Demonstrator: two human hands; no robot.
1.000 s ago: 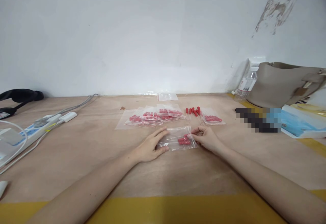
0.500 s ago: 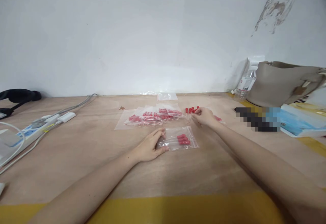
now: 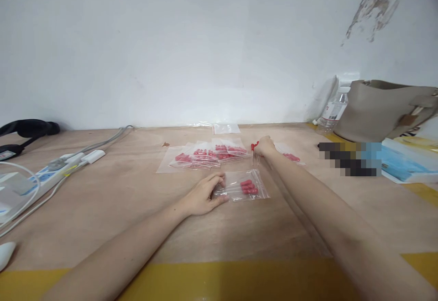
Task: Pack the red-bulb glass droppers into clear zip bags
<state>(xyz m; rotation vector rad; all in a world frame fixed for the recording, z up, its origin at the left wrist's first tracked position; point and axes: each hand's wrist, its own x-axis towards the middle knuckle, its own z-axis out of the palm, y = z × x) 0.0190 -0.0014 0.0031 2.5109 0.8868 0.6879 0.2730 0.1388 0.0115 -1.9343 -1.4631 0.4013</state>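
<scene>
Tabletop (image 3: 212,237) below, spread left hand (image 3: 202,197) steadies zip bag (image 3: 236,196); right hand (image 3: 266,146), grip unclear, could scatter loose droppers (image 3: 252,146) by brushing them.

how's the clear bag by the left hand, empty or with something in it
Not empty: three red bulbs show inside the clear bag.

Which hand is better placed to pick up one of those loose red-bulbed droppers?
Likely the right hand: it is at the loose red-bulbed droppers, while the left hand is farther away, resting on the clear zip-lock bag.
</scene>
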